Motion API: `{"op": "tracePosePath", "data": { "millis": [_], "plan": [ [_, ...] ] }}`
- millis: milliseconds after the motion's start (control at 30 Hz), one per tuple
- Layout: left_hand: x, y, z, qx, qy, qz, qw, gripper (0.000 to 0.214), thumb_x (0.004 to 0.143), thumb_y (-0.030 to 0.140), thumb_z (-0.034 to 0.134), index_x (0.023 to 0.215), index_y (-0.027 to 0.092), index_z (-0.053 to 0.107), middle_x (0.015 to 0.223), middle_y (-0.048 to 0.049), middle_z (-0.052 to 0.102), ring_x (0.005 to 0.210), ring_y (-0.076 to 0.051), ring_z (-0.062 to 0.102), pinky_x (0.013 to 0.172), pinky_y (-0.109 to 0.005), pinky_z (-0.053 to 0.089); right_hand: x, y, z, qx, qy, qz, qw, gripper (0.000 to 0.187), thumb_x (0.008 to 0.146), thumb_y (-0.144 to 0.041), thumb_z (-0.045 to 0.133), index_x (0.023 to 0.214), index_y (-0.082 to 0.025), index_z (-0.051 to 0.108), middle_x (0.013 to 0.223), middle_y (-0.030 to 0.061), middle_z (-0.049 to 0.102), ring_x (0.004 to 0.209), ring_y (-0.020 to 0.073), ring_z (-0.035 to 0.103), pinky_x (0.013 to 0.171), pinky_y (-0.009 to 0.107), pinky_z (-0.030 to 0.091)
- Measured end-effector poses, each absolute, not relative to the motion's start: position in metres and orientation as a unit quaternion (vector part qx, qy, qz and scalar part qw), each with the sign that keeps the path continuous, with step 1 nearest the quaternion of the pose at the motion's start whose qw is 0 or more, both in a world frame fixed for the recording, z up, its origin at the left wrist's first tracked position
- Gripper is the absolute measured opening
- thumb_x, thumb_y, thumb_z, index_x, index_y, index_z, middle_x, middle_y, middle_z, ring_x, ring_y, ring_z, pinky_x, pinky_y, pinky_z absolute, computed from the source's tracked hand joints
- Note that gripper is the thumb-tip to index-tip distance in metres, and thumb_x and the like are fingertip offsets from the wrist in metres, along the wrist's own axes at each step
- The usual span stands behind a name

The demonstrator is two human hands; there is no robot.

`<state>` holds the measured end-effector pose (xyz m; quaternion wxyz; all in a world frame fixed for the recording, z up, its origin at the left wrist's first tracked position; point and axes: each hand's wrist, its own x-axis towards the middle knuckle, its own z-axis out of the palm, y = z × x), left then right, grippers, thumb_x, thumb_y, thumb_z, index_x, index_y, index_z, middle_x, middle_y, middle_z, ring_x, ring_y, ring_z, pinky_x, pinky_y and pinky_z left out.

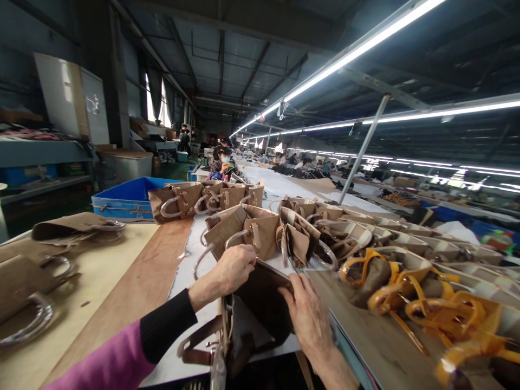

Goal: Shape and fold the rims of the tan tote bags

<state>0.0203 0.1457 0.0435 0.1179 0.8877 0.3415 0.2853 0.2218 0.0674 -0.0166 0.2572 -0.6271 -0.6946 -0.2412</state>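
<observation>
A dark brown handbag (260,309) is tilted in front of me with its opening toward me. My left hand (235,268) is closed in a pinch at its upper left rim; what lies right between the fingertips is hidden. Over the right rim, my right hand (306,309) grips the bag wall with thumb and fingers. A strap with a metal buckle (201,346) hangs at the bag's left side, beside a plastic-wrapped handle (218,365). Just beyond my hands stand tan handbags (264,235) with wrapped handles.
Brown bags (77,225) lie on the left tabletop (134,246). Behind them is a blue bin (122,203), next to a row of tan bags (174,203). Rows of bags, some with yellow handles (447,303), fill the right side. A slanted metal post (363,151) rises there. A masked person (221,165) sits farther back.
</observation>
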Motion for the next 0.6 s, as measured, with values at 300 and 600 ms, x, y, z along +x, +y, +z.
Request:
{"op": "tracePosePath", "data": {
  "millis": [300, 600],
  "plan": [
    [0.0209, 0.1481, 0.0413, 0.889, 0.334, 0.284, 0.131, 0.015, 0.069, 0.006, 0.048, 0.060, 0.016, 0.056, 0.083, -0.0014, 0.062, 0.075, -0.014, 0.056, 0.070, -0.023, 0.040, 0.2219, 0.0696, -0.0138, -0.618, -0.699, -0.175, 0.314, 0.023, 0.094, -0.033, 0.036, 0.081, -0.021, 0.051, 0.077, 0.0031, 0.057, 0.072, 0.0204, 0.054, 0.063, 0.030, 0.039],
    [0.0208, 0.1463, 0.0418, 0.886, 0.346, 0.282, 0.122, 0.016, 0.068, 0.006, 0.046, 0.060, 0.017, 0.055, 0.081, -0.0017, 0.062, 0.077, -0.015, 0.057, 0.072, -0.025, 0.041, 0.2215, 0.0692, -0.0098, -0.623, -0.693, -0.130, 0.338, 0.022, 0.093, -0.031, 0.038, 0.076, -0.022, 0.049, 0.075, 0.0010, 0.058, 0.072, 0.0183, 0.053, 0.063, 0.028, 0.038]
  ]
}}
